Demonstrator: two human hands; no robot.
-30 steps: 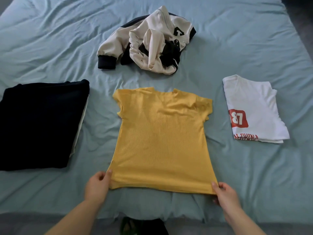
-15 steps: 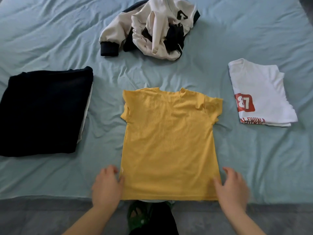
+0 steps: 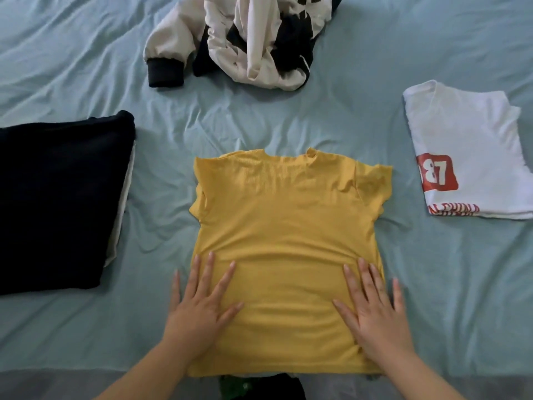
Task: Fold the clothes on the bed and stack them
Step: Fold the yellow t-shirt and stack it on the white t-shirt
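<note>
Both palms flat, fingers spread, gripping nothing – left hand (image 3: 199,310) & right hand (image 3: 372,310) press yellow tee (image 3: 288,226) at near bed (image 3: 447,284) edge, w/ black folded stack (image 3: 60,197) left, white tee (image 3: 467,151) right, crumpled jacket (image 3: 253,39) beyond.

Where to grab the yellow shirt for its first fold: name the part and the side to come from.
Probably the right sleeve edge, pinched with the right hand, plus the hem corner below it, coming from the right. The yellow shirt lies flat, neck away from the person, both palms open on its lower part, left hand near the other edge. Its straight side seam could swing across the middle.
</note>
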